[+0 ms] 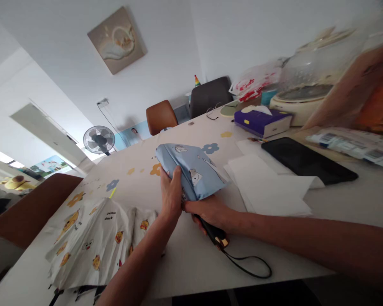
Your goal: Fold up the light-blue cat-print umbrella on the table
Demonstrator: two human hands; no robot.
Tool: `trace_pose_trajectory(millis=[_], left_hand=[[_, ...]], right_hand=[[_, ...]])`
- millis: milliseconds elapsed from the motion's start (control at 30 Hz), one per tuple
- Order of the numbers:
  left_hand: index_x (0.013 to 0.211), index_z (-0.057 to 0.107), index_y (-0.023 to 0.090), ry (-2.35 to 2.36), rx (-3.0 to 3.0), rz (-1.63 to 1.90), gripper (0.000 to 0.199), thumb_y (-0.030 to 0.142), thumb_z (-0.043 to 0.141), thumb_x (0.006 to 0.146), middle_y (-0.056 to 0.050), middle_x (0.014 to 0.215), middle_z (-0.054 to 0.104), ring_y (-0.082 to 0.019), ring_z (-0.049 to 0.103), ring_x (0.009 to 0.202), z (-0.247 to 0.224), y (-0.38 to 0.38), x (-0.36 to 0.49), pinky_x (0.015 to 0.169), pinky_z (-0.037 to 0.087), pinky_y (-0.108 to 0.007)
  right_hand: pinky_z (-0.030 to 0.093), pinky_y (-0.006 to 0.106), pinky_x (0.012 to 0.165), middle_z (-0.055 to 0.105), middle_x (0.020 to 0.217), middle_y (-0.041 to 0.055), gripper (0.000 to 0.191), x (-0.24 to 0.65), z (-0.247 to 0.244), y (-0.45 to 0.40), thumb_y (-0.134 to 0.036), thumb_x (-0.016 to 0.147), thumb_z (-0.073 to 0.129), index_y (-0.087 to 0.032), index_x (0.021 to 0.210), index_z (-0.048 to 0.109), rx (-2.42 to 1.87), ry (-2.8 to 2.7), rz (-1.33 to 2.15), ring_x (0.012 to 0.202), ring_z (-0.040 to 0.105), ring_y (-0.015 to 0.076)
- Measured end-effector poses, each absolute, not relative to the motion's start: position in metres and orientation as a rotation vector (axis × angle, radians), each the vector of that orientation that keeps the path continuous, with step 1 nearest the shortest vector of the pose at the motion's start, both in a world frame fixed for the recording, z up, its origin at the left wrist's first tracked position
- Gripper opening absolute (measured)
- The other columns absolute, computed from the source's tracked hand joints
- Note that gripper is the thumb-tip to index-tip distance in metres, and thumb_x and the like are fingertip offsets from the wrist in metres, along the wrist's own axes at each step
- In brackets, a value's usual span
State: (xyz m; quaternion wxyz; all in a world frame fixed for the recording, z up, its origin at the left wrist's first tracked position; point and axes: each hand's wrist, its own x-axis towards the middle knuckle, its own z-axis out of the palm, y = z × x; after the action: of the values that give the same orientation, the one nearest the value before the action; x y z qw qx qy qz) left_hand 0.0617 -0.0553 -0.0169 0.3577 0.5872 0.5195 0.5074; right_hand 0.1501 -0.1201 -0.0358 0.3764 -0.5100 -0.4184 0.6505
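Observation:
A blue folding umbrella (191, 170) with small white animal prints is held above the table, its canopy gathered in loose folds. My left hand (172, 193) is wrapped round the left side of the blue canopy, thumb on the fabric. My right hand (209, 212) closes round the lower end, where the canopy meets the black handle; a black wrist strap hangs from that handle. To the left, a white umbrella (95, 242) with yellow duck prints lies partly folded on the table, below and left of my left forearm.
White papers (268, 187) and a black phone (306, 159) lie on the right of the table (185, 267). Behind them are a purple tissue box (261, 121), glasses (212, 114) and a glass-lidded appliance (309, 80). Chairs stand at the far and left edges.

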Motion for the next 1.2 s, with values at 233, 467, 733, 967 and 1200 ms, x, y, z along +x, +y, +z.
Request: trace_pose_trajectory(millis=[233, 467, 733, 967, 1200], left_hand=[[0.092, 0.06, 0.012, 0.89, 0.787, 1.072, 0.034, 0.032, 0.063, 0.065, -0.007, 0.078, 0.066, -0.021, 0.064, 0.072, -0.012, -0.04, 0.063, 0.071, 0.051, -0.033], [0.09, 0.063, 0.013, 0.779, 0.729, 1.05, 0.03, 0.027, 0.061, 0.064, -0.005, 0.077, 0.067, -0.022, 0.064, 0.078, -0.008, -0.038, 0.058, 0.076, 0.051, -0.032], [0.082, 0.063, 0.012, 0.83, 0.679, 1.024, 0.027, 0.03, 0.057, 0.065, -0.006, 0.071, 0.067, -0.024, 0.064, 0.077, -0.002, -0.048, 0.058, 0.074, 0.052, -0.034], [0.083, 0.063, 0.011, 0.765, 0.673, 0.914, 0.03, 0.035, 0.056, 0.066, -0.008, 0.073, 0.067, -0.025, 0.064, 0.077, -0.01, -0.044, 0.05, 0.075, 0.052, -0.037], [0.086, 0.062, 0.01, 0.766, 0.629, 0.873, 0.028, 0.032, 0.054, 0.069, -0.008, 0.071, 0.068, -0.025, 0.065, 0.078, -0.011, -0.042, 0.05, 0.08, 0.05, -0.037]], right_hand=[[0.035, 0.019, 0.028, 0.045, 0.039, -0.0036, 0.021, 0.157, -0.03, -0.116, -0.027, 0.071, 0.05, -0.017, 0.053, 0.045, -1.233, -1.042, 1.783, 0.029, 0.043, 0.0086], [0.035, 0.019, 0.027, 0.045, 0.039, -0.004, 0.022, 0.155, -0.021, -0.119, -0.029, 0.071, 0.054, -0.016, 0.055, 0.046, -1.23, -0.939, 1.889, 0.029, 0.042, 0.0077], [0.056, 0.031, 0.054, 0.06, 0.075, 0.0044, 0.018, 0.154, -0.03, -0.119, -0.022, 0.068, 0.062, -0.012, 0.081, 0.057, -0.836, -0.915, 1.863, 0.067, 0.061, 0.0164], [0.055, 0.028, 0.054, 0.06, 0.071, 0.0055, 0.022, 0.155, -0.036, -0.115, -0.026, 0.071, 0.062, -0.011, 0.086, 0.056, -0.731, -0.84, 1.992, 0.066, 0.061, 0.0152], [0.054, 0.037, 0.069, 0.062, 0.075, 0.0071, 0.024, 0.156, -0.042, -0.111, -0.026, 0.072, 0.063, -0.01, 0.088, 0.057, -0.605, -0.811, 1.977, 0.075, 0.062, 0.0178]])
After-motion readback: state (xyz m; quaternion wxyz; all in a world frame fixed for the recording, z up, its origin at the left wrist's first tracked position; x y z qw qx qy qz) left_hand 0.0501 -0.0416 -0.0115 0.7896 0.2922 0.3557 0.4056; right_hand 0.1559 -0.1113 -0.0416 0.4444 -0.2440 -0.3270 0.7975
